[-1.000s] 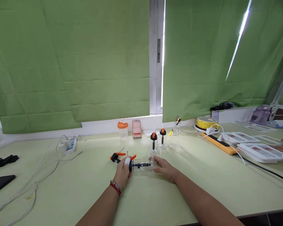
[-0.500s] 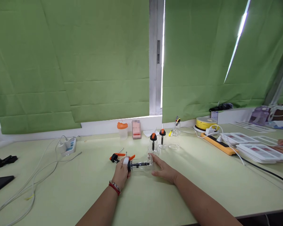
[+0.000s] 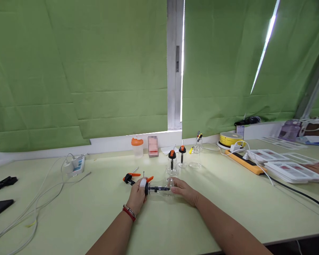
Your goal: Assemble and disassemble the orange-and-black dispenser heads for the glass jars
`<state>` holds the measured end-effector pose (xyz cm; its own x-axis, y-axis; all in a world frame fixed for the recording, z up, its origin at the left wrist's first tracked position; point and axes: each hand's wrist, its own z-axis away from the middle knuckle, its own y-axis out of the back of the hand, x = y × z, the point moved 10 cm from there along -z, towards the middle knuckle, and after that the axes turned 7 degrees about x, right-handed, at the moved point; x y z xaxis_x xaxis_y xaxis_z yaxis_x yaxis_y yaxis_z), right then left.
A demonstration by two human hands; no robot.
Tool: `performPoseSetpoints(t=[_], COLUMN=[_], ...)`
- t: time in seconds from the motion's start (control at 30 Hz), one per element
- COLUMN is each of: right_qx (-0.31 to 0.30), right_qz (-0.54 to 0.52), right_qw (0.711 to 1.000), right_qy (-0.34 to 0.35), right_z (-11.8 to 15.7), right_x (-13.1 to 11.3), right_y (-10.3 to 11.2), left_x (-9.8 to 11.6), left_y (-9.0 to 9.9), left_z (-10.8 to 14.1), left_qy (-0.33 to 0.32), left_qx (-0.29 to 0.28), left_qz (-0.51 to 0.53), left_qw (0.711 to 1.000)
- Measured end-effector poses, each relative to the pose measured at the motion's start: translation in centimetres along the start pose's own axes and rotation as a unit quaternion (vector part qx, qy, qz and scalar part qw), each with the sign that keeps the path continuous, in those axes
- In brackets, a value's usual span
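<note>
A clear bottle [image 3: 161, 183] lies on its side between my hands, just above the table or on it; I cannot tell which. Its black cap [image 3: 146, 188] has an orange lever, and a dark stem runs inside. My left hand [image 3: 137, 194] is closed round the cap, a white wrap on its thumb. Fingers and thumb of my right hand [image 3: 185, 191] grip the bottle's base end. Beyond my left hand lies a loose black cap [image 3: 128, 178] with an orange lever and metal spout. Two similar capped bottles, a nearer one [image 3: 172, 168] and a farther one [image 3: 182, 160], stand upright behind.
Behind are an orange-lidded cup [image 3: 137, 147], a phone [image 3: 153, 146] and a yellow-topped bottle [image 3: 199, 141]. An orange power strip [image 3: 244, 163] and stacked white trays [image 3: 289, 171] lie right, beside another person's hand [image 3: 317, 169]. Cables [image 3: 39, 198] and a white power strip [image 3: 78, 165] occupy the left.
My right hand has closed in on the bottle's base, its thumb now against it. The bottle has shifted slightly. My left hand keeps its hold on the cap.
</note>
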<state>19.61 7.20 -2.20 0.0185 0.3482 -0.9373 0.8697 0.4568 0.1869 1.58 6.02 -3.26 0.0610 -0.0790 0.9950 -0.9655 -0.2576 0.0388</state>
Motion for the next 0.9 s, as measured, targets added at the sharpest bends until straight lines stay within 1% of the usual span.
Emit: performPoseSetpoints(t=[0.1, 0.2, 0.3, 0.4, 0.63, 0.7, 0.8, 0.9], right_qx=[0.007, 0.01, 0.011, 0.02, 0.001, 0.0, 0.0, 0.038], right_qz=[0.016, 0.057, 0.084, 0.082, 0.066, 0.068, 0.083, 0.129], right_qw=[1.0, 0.998, 0.996, 0.996, 0.998, 0.997, 0.996, 0.991], right_qy=[-0.016, -0.032, -0.037, -0.039, -0.023, -0.03, -0.03, -0.004], right_z=[0.0, 0.1, 0.1, 0.1, 0.3, 0.3, 0.3, 0.3], right_x=[1.0, 2.0, 2.4, 2.1, 0.4, 0.4, 0.6, 0.4], right_y=[0.3, 0.6, 0.8, 0.9, 0.6, 0.7, 0.7, 1.0], left_x=[-0.2, -0.2, -0.3, -0.5, -0.5, -0.4, 0.2, 0.9], left_y=[0.3, 0.4, 0.3, 0.2, 0.2, 0.3, 0.7, 1.2], left_z=[-0.3, -0.5, -0.5, -0.4, -0.3, -0.3, -0.5, -0.6], left_qy=[-0.006, -0.014, -0.012, -0.003, -0.005, -0.018, -0.059, -0.1], left_qx=[0.009, 0.01, 0.007, 0.005, 0.004, 0.002, 0.011, 0.03], left_qz=[0.008, 0.009, 0.002, -0.006, -0.048, -0.075, -0.112, -0.128], left_qw=[1.0, 1.0, 1.0, 1.0, 0.999, 0.997, 0.992, 0.986])
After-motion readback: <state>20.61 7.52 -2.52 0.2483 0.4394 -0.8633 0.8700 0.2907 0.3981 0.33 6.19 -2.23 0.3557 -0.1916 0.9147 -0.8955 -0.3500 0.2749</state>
